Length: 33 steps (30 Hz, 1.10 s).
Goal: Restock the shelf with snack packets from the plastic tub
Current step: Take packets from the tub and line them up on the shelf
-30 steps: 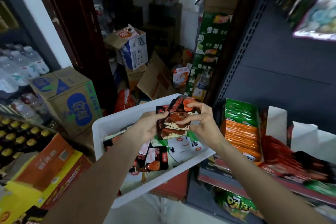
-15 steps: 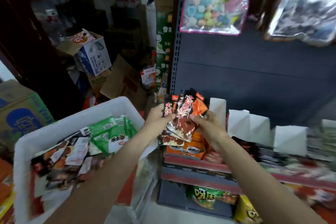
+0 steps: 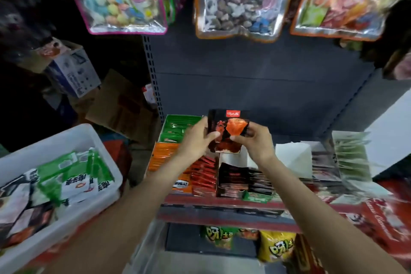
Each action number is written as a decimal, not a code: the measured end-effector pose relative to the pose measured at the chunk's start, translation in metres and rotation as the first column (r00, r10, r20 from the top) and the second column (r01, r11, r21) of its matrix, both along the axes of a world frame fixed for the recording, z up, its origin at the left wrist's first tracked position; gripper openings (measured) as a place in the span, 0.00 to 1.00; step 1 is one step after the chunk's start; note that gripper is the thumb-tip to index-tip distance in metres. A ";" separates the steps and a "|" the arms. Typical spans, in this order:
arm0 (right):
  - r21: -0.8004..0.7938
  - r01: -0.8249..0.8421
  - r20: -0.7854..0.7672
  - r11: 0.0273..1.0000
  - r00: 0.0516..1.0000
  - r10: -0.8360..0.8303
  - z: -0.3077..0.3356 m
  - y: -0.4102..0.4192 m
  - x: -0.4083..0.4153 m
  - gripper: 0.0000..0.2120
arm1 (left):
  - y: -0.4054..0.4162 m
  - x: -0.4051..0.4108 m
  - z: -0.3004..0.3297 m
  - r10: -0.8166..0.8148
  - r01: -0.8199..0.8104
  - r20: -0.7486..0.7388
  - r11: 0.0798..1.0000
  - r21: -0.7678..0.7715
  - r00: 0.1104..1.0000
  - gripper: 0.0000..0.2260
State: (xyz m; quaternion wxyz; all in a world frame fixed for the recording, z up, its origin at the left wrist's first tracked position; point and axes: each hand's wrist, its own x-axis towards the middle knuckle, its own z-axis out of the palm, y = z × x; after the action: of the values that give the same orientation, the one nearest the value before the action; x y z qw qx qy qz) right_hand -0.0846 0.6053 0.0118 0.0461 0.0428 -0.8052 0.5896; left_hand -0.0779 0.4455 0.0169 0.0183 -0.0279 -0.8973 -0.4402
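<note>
Both hands, left hand [image 3: 195,138] and right hand [image 3: 255,140], are now gripping the black packets [image 3: 226,133] over the shelf [image 3: 222,203], having left the tub [image 3: 66,140].

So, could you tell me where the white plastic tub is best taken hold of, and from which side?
Probably by the rim of the white plastic tub: it is a raised, thick lip around an open top, with packets piled inside, so the walls are bare only outside. Come from its near right corner, which is the closest to the shelf. Both hands are busy now: the left hand and right hand hold the black snack packets.
</note>
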 end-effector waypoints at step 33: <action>0.611 -0.283 0.186 0.740 0.959 0.213 -0.060 0.042 -0.023 0.07 | 0.036 -0.024 -0.073 -0.182 0.199 0.091 0.762 -0.616 0.979 0.08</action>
State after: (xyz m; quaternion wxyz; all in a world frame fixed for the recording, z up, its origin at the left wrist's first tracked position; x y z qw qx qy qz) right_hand -0.1077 0.6477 -0.0482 -0.0919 0.1315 -0.9443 0.2874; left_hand -0.1015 0.4811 -0.0561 -0.0482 -0.1176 -0.9847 -0.1194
